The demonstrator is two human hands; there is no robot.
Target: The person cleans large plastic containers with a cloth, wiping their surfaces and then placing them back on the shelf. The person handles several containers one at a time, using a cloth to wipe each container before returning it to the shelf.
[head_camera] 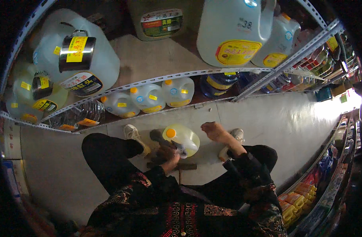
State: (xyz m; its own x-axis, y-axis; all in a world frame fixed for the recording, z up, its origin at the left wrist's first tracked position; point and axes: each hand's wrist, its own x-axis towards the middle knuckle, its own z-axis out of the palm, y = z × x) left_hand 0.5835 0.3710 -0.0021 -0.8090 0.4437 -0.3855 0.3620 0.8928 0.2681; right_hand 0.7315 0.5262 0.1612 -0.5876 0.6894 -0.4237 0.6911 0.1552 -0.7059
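Note:
A translucent plastic jug (187, 134) with an orange cap (171, 133) and pale yellow contents stands on the floor between my feet. My left hand (170, 163) is at its near side, closed around a dark grey cloth-like thing (158, 137) that is blurred. Part of that bundle touches or overlaps the jug's near left side; the exact contact is unclear. My right hand (214, 131) hovers to the right of the jug, apart from it, with nothing visible in it. How far its fingers are curled is hard to see.
Ahead is a metal shelf rack (157, 77) with large jugs (231, 35) above and smaller orange-capped jugs (148, 97) below. Steel mugs (77, 56) hang at the left. A brown T-shaped piece (188, 166) lies near my left hand. Yellow bottles (296, 201) line the right-hand shelf.

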